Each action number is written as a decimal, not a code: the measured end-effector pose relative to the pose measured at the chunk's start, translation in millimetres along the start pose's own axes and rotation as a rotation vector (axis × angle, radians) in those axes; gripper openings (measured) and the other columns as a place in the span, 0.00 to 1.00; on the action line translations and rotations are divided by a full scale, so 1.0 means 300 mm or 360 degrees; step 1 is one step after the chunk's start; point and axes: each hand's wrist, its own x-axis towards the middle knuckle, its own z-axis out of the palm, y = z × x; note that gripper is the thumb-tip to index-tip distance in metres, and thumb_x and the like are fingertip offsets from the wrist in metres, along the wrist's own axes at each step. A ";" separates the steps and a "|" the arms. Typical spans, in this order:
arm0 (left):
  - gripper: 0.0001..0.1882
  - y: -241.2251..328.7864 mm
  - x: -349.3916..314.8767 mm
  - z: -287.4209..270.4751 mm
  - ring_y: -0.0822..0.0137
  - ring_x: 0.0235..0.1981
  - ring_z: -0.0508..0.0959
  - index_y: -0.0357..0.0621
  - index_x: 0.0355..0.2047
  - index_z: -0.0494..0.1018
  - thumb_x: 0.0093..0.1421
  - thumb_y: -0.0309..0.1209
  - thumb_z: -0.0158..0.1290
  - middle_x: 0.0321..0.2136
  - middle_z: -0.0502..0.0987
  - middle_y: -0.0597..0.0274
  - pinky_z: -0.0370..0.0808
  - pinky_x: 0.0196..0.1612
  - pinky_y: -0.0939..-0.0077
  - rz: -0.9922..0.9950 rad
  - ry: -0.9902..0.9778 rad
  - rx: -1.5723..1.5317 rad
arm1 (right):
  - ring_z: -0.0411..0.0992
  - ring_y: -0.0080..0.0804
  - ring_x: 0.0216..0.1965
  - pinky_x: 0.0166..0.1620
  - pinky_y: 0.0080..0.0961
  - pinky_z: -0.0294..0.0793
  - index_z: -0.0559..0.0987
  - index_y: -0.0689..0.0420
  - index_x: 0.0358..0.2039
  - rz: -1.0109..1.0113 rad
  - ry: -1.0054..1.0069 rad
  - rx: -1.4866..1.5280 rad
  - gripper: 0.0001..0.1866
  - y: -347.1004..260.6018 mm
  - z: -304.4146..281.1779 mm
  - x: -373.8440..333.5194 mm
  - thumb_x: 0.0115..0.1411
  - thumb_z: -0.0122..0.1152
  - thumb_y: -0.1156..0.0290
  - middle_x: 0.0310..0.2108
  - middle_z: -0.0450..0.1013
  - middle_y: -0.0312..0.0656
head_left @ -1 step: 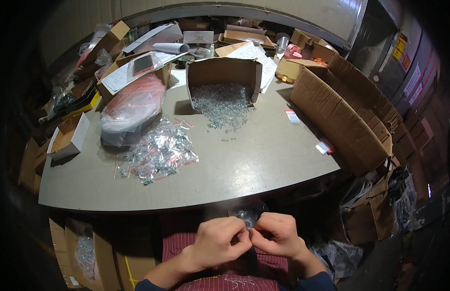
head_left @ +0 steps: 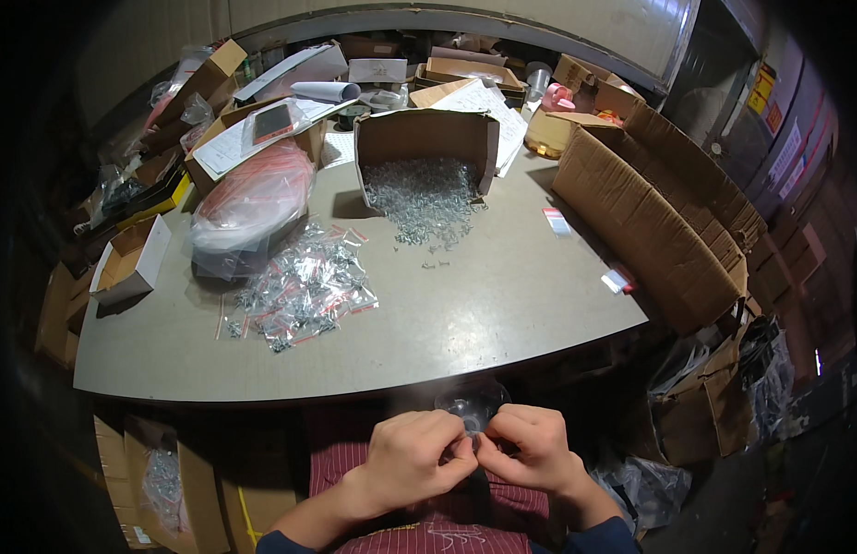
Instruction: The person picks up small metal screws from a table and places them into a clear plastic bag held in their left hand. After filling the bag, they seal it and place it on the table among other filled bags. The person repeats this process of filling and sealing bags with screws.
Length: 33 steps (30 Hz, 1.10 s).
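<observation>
Close to my body, below the table's front edge, my left hand (head_left: 417, 454) and my right hand (head_left: 532, 448) meet with thumbs and fingers pinched. Between and just beyond the fingertips shows a clear plastic bag (head_left: 472, 403); its contents are too dim to make out. On the table (head_left: 502, 305) lies a heap of small clear bags with red edges (head_left: 304, 291), filled with small metal hardware. Behind them, a cardboard box on its side (head_left: 426, 138) spills a pile of small screw-like metal pieces (head_left: 424, 198) onto the tabletop.
A bundle of clear, red-edged bags (head_left: 253, 203) lies left of the box. A small white carton (head_left: 131, 260) sits at the left edge, and a large cardboard box (head_left: 650, 222) leans at the right. Two small packets (head_left: 556, 222) lie near it. Papers (head_left: 502, 120) and cartons crowd the back.
My fingertips have shifted very slightly at the bag. Everything on the table stays where it was.
</observation>
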 end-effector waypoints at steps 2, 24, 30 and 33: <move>0.08 0.013 0.009 -0.011 0.58 0.23 0.80 0.44 0.25 0.76 0.49 0.24 0.66 0.23 0.79 0.60 0.77 0.29 0.67 0.0093 0.0066 0.0307 | 0.71 0.33 0.19 0.23 0.28 0.68 0.79 0.59 0.25 0.0079 0.0085 -0.0082 0.07 -0.012 0.010 -0.001 0.53 0.72 0.77 0.21 0.72 0.41; 0.23 -0.037 0.030 -0.031 0.60 0.39 0.84 0.38 0.48 0.82 0.57 0.38 0.74 0.40 0.86 0.57 0.80 0.45 0.70 -0.0087 -0.0317 -0.0497 | 0.73 0.38 0.55 0.70 0.49 0.54 0.86 0.51 0.37 -0.0101 -0.0243 -0.0030 0.12 -0.038 -0.107 0.027 0.49 0.74 0.74 0.41 0.80 0.34; 0.16 -0.059 0.038 -0.038 0.75 0.36 0.82 0.35 0.56 0.75 0.70 0.25 0.61 0.38 0.82 0.62 0.80 0.43 0.80 -0.1202 -0.0554 -0.1946 | 0.75 0.38 0.59 0.74 0.50 0.45 0.86 0.50 0.31 0.0207 0.0065 0.0142 0.08 -0.023 -0.094 0.034 0.49 0.73 0.77 0.36 0.85 0.31; 0.19 -0.102 0.037 -0.023 0.70 0.36 0.80 0.37 0.57 0.74 0.67 0.24 0.62 0.41 0.80 0.57 0.79 0.43 0.77 -0.1082 -0.0056 -0.1737 | 0.66 0.47 0.70 0.77 0.53 0.38 0.86 0.52 0.31 0.0094 0.0139 -0.0202 0.06 -0.013 -0.074 0.053 0.51 0.73 0.76 0.40 0.87 0.31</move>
